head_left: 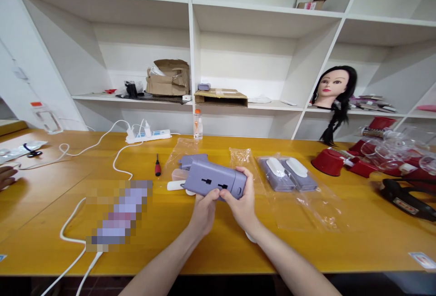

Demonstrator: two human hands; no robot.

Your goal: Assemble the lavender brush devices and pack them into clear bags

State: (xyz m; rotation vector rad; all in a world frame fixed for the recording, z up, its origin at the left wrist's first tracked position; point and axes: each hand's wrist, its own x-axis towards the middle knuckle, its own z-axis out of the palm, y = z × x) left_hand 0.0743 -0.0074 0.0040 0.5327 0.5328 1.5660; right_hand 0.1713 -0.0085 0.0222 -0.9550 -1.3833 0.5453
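Note:
A purple-grey plastic casing (pixel 213 175) with two dark keyhole slots is held above the table, tilted, its slotted face toward me. My left hand (pixel 204 212) grips its lower edge, thumb near the slots and other fingers hidden beneath. My right hand (pixel 244 198) wraps round its right end, with the thumb by the right slot. Behind the casing lies another purple plastic part (pixel 194 160). A white strip-like piece (pixel 175 185) shows at its left. A red and black screwdriver (pixel 157 166) lies farther left. To the right, two purple units with white oval tops (pixel 284 178) rest in clear plastic.
At left lies a pixelated device (pixel 119 216) with a white cable (pixel 64 228). Another person's hand (pixel 7 175) is at the left edge. A power strip (pixel 148 136) and bottle (pixel 198 125) stand at the back. Red-based items (pixel 329 162) and a black tool (pixel 405 198) are right.

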